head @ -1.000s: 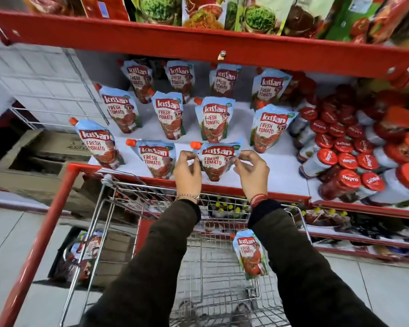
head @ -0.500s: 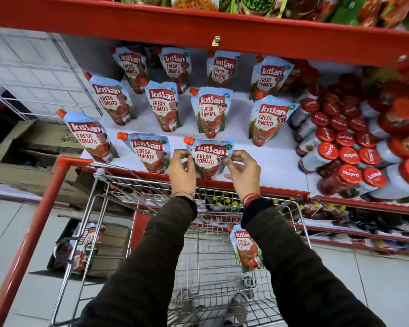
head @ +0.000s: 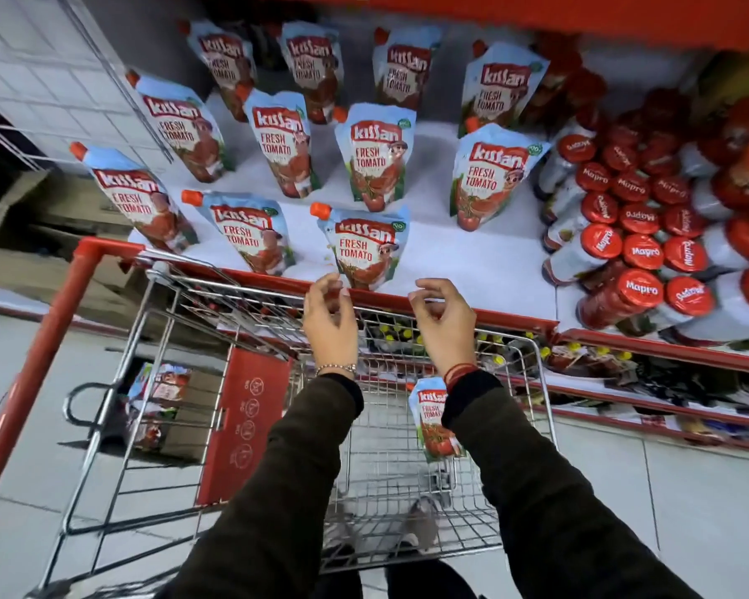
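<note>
A front ketchup pouch (head: 362, 248) with an orange cap stands at the white shelf's (head: 472, 261) front edge, among several like pouches in rows. My left hand (head: 330, 319) hovers just below it, fingers loosely curled, holding nothing. My right hand (head: 444, 322) hangs beside it to the right, also loosely curled and empty. Both hands are above the wire cart (head: 156, 339). One more ketchup pouch (head: 429, 419) lies inside the cart, partly behind my right sleeve.
Red-capped jars (head: 641, 252) crowd the shelf's right side. The cart's red handle (head: 31, 373) slants at the left. A cardboard box of pouches (head: 156, 404) sits on the floor left of the cart. A lower shelf (head: 623, 361) holds more goods.
Both hands let go of the front pouch's top corners and drew back towards me. The pouch stays standing on the shelf. The view tilted down and closer.
</note>
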A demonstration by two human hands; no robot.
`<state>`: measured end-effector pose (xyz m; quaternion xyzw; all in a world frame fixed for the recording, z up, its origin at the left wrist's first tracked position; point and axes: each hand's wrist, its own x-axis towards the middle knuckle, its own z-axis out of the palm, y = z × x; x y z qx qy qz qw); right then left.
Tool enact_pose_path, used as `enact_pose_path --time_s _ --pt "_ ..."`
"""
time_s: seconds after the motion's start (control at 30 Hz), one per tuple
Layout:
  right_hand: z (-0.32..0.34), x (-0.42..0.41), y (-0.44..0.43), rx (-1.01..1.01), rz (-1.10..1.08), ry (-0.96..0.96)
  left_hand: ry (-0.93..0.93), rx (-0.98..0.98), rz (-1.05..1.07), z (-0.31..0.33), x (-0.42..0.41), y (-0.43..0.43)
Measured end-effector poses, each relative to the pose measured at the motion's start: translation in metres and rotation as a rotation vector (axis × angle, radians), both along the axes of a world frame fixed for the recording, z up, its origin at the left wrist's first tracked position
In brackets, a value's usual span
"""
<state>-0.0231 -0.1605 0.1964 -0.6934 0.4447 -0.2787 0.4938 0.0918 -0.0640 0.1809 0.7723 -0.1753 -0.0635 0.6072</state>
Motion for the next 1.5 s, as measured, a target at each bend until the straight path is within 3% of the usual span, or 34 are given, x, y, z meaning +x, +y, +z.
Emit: enact_pose_path --time_s 0.3,0.67,0.8,0.97,1.27,1.5 --pt "-0.092 -0.083 0.004 0.113 0.053 0.216 0.190 0.340 -0.233 -0.100 -0.084 0.007" --pt "-0.239 -0.139 -0.015 0.339 0.176 0.702 0.587 0.914 -0.413 -0.253 -0.136 -0.004" --pt "-0.268 -0.136 -0.016 0.415 0.196 0.796 0.847 0.856 -0.395 -0.280 -0.136 -0.009" --pt "-0.276 -0.135 -0.017 0.469 0.051 0.777 0.909 0.768 -0.253 -0.291 -0.136 -0.009" --pt "-0.222 -0.143 0.008 0.451 -0.072 0.571 0.737 0.599 -0.115 -0.229 -0.142 0.008" --pt "-0.145 -0.140 0.031 0.368 -0.109 0.389 0.538 0.531 -0.160 -0.143 -0.137 0.028"
